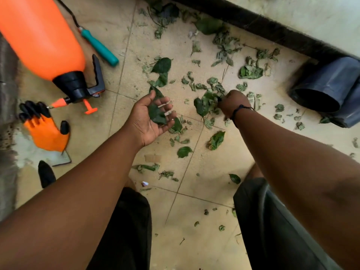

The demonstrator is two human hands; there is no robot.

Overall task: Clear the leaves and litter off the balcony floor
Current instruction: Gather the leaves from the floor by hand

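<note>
Two hands work above the tiled floor (194, 201). The left hand (153, 117) is palm up, fingers relaxed and spread, with dark leaves (155, 114) lying in the palm. The right hand (232, 103) is curled around a bunch of leaves (204, 103) at floor level. Loose leaves (217, 140) lie scattered across the tiles. An orange sprayer (44, 45) and an orange glove (45, 131) lie at left; dark plastic pots (327, 84) lie tipped at right.
</note>
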